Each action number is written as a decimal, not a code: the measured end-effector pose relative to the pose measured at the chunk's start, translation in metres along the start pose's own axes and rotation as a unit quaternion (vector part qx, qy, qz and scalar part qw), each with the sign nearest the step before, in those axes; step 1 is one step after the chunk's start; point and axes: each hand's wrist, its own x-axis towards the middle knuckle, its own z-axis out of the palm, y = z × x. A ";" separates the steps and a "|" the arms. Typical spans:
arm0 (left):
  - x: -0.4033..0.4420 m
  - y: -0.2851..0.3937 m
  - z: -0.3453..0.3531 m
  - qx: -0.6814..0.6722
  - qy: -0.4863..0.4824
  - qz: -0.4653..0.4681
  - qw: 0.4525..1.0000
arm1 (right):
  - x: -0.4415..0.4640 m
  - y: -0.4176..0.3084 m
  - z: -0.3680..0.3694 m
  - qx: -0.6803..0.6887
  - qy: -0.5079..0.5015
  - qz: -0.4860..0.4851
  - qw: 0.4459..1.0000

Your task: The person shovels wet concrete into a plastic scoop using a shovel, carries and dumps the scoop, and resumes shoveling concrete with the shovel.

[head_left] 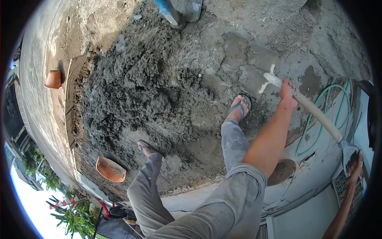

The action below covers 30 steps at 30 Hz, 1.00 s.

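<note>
My left hand (288,95) is wrapped round the wooden shaft of a shovel (318,114), low down near its metal socket. At the far right, my right hand (355,168) grips the handle at the shovel's top end. The shovel's blade (258,67) lies low against the grey ground, its edges hard to tell from the dirt. Dark, wet, lumpy mix (135,83) is heaped left of the blade. My feet, in flip-flops, stand in and beside this mix.
A blue tool (169,12) is at the top edge. An orange bucket (53,79) stands left, beyond a board (71,99). A curved orange container (111,169) lies at the lower left. A green hose (326,99) loops at right, near a round container (281,172).
</note>
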 end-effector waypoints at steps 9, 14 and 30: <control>-0.056 0.236 -0.005 -0.008 -0.098 0.124 0.987 | -0.065 -0.060 0.213 0.167 -0.180 -0.079 0.966; -0.107 0.222 -0.051 0.017 -0.109 0.083 0.990 | -0.177 0.024 0.177 0.248 -0.077 -0.061 0.964; -0.389 0.286 -0.076 -0.039 -0.449 0.150 0.880 | -0.347 -0.009 0.130 0.094 -0.362 -0.563 0.737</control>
